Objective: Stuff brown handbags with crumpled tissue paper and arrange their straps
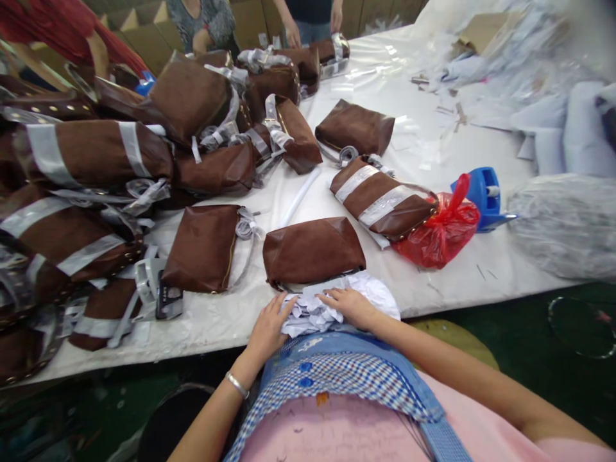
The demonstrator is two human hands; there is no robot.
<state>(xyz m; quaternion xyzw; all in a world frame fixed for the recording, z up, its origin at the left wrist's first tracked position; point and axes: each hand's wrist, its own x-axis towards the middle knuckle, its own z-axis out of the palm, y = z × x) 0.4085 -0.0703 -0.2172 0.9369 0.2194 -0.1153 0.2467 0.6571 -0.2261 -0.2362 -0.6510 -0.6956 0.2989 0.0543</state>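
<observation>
Crumpled white paper (pixel 315 314) lies at the table's front edge, right before my body. My left hand (pixel 270 324) rests on the paper's left side with its fingers apart. On the other side, my right hand (pixel 353 307) lies flat over the paper, fingers stretched out. Just beyond the paper is a brown bag (pixel 315 251), lying on its side and touching or nearly touching it. Another brown bag (pixel 202 247) with a wrapped strap lies to the left.
Several wrapped brown bags (pixel 91 151) are heaped at left. A taped bag (pixel 382 199), a red plastic bag (pixel 440 224) and a blue tape dispenser (pixel 486 196) sit to the right. Clear plastic (pixel 568 224) bulges beyond. A grey tape dispenser (pixel 149 282) stands left. People stand across the table.
</observation>
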